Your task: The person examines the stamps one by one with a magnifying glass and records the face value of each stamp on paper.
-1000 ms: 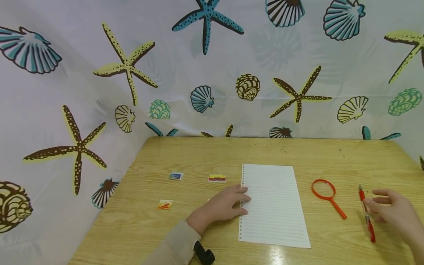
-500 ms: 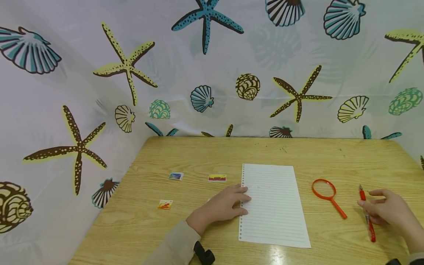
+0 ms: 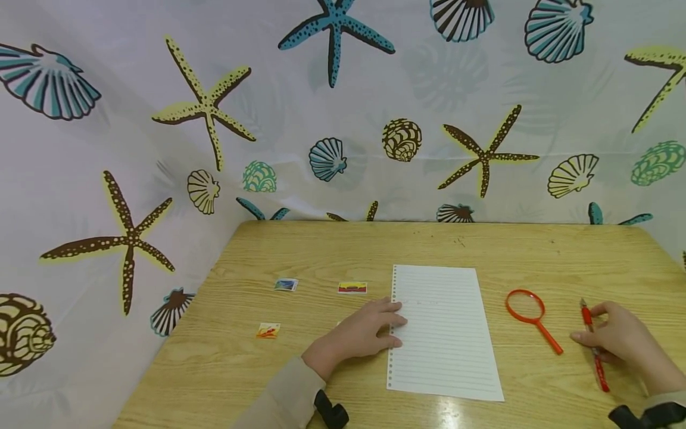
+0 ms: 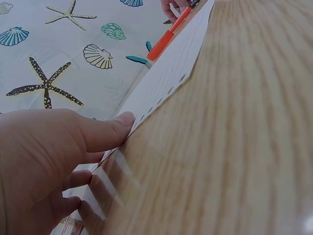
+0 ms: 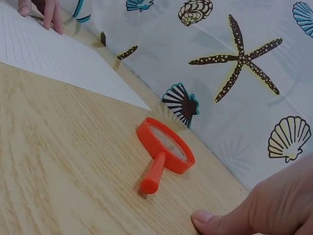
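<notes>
My left hand [image 3: 358,335] lies on the left, punched edge of a lined sheet of paper [image 3: 445,339], fingers relaxed. In the left wrist view its thumb [image 4: 110,131] rests along that edge. Over a red pen [image 3: 601,375] at the right is my right hand [image 3: 624,335], thumb left of the pen and fingers to its right. The hand covers the pen's middle, and the pen lies on the table. In the right wrist view only the thumb [image 5: 222,221] shows, near the wood. Left of the pen lies a red magnifying glass [image 3: 549,338].
Three small picture cards lie left of the paper: a blue one [image 3: 286,285], a red and yellow one [image 3: 352,288] and an orange one [image 3: 268,330]. Something small and pale pokes out behind my left hand. A shell-patterned cloth [image 3: 364,167] hangs behind the wooden table [image 3: 332,250].
My right hand has moved left and its thumb has crossed over the pen to the far side. The pen and my left hand stay where they were.
</notes>
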`<state>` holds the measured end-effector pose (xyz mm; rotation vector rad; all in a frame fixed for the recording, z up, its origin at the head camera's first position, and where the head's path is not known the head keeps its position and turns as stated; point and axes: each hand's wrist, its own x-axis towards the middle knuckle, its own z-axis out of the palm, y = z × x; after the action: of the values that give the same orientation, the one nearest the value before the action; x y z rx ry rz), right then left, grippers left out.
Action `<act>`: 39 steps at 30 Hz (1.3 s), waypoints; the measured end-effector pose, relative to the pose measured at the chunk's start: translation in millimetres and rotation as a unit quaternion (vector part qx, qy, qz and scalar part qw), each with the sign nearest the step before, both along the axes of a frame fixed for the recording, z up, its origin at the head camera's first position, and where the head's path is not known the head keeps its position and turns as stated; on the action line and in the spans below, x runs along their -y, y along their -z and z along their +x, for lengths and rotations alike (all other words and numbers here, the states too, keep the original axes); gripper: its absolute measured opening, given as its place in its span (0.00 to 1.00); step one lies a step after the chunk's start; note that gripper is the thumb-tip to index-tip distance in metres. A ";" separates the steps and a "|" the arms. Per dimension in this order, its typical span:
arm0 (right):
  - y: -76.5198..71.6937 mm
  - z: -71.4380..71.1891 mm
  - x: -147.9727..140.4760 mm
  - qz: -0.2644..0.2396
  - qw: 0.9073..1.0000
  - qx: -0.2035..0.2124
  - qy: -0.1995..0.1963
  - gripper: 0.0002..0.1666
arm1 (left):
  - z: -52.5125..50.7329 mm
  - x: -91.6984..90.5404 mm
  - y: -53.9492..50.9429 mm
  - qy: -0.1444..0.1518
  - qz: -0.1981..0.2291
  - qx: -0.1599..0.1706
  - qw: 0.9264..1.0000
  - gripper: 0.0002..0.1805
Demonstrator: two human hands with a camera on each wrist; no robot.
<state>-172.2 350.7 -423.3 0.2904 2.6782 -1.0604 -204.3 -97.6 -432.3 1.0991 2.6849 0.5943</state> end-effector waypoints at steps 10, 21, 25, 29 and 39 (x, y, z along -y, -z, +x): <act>-3.3 1.0 -7.2 -0.082 0.996 0.020 0.042 0.48 | -0.8 1.2 1.6 0.003 0.005 0.001 1.000 0.23; -12.7 10.6 -4.5 -0.149 0.989 -0.002 0.024 0.46 | -0.6 1.1 1.3 0.001 0.007 0.003 1.000 0.24; -16.9 16.6 5.8 -0.172 0.985 -0.020 -0.002 0.45 | -0.2 1.2 2.2 0.000 0.009 0.004 1.000 0.24; -20.6 21.2 18.7 -0.223 0.974 -0.031 -0.020 0.44 | -0.3 1.4 3.1 0.001 0.011 0.004 1.000 0.24; -24.6 27.0 44.1 -0.406 0.907 -0.062 -0.097 0.33 | -0.6 1.0 3.0 0.005 0.009 0.000 1.000 0.24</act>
<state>-145.2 306.6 -398.7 -0.2061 2.0409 -2.0231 -204.9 -98.6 -435.3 1.1171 2.6783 0.6190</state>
